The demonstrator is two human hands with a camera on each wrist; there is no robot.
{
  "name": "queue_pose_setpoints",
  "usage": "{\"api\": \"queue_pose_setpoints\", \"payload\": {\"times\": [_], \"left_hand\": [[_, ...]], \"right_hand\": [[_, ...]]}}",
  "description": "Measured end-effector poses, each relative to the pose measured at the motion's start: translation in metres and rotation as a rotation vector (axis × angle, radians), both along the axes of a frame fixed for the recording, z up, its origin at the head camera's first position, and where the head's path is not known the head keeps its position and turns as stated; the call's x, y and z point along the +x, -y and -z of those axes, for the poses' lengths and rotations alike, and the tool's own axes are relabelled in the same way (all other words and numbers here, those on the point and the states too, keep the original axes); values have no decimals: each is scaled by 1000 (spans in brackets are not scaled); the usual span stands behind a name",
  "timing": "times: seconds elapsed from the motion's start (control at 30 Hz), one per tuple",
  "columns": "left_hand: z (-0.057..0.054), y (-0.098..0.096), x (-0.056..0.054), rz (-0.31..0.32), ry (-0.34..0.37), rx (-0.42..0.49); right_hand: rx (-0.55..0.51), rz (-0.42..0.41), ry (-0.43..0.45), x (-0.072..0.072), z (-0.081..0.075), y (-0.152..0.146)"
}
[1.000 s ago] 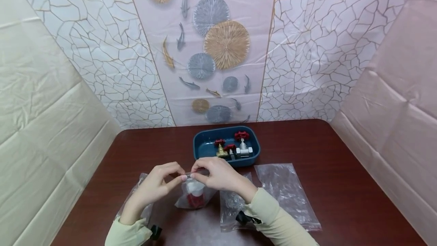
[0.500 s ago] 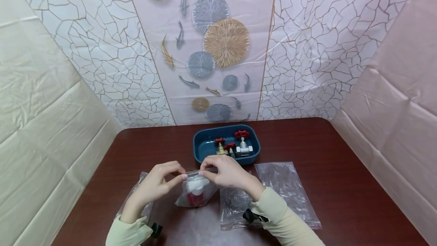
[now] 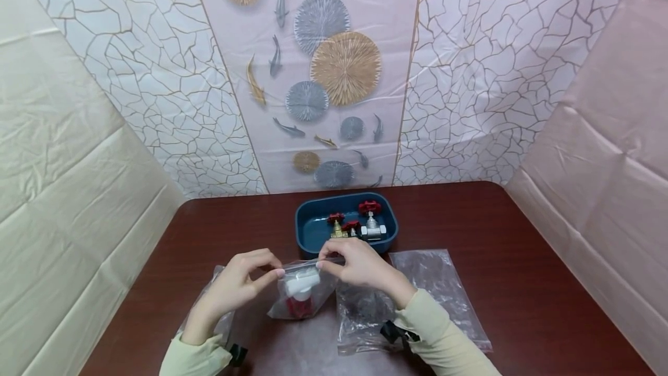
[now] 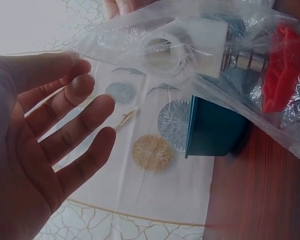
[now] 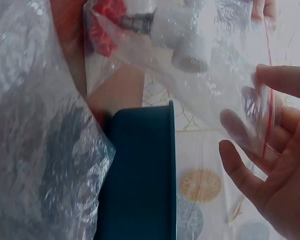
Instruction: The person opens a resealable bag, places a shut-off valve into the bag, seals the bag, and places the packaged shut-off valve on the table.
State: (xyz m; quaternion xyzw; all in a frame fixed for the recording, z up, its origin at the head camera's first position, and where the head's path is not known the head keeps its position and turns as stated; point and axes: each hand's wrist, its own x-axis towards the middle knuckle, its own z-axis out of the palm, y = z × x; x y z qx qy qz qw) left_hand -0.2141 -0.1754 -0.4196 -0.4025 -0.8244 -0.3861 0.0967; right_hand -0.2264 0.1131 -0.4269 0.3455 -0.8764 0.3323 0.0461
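Observation:
A clear zip bag [image 3: 325,290] hangs between my hands, holding a valve with a white body [image 3: 302,284] and a red handwheel [image 4: 284,67] pointing down. My left hand [image 3: 241,280] pinches the bag's top left corner between thumb and forefinger; its other fingers are spread loose in the left wrist view. At the top right, my right hand [image 3: 360,266] pinches the bag's mouth, where a red zip line [image 5: 270,120] runs beside the fingertips. The mouth is stretched between both hands. Through the film the white tee-shaped body [image 5: 182,40] shows clearly.
Behind the hands stands a blue tray [image 3: 309,242] with a brass valve [image 3: 338,230], a silver valve [image 3: 373,228] and another red-wheeled one between. Clear bags lie flat at the right [image 3: 433,274], under the right forearm [image 3: 360,318] and beside the left forearm [image 3: 223,325].
My right hand has slid to the right along the bag's top edge, away from my left hand, which stays in place. More of the white valve body now shows between them.

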Motion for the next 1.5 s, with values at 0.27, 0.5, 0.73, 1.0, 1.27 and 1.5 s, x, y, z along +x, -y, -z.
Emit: {"api": "queue_pose_setpoints", "payload": {"times": [0.27,0.5,0.73,1.0,1.27,1.5], "left_hand": [[1,1,0,-8,-23,-10],[2,2,-1,-1,-29,-1],[4,1,-2,17,-21,14],[8,-2,-3,11,-10,8],[4,-3,-2,-3,-8,8],[3,-1,-1,-16,1,5]], "right_hand": [[0,2,-6,0,2,-14],[-18,36,27,0,7,-25],[-21,67,44,2,9,-31],[-9,85,58,4,11,-36],[-38,95,33,7,12,-39],[-32,109,45,12,11,-40]]}}
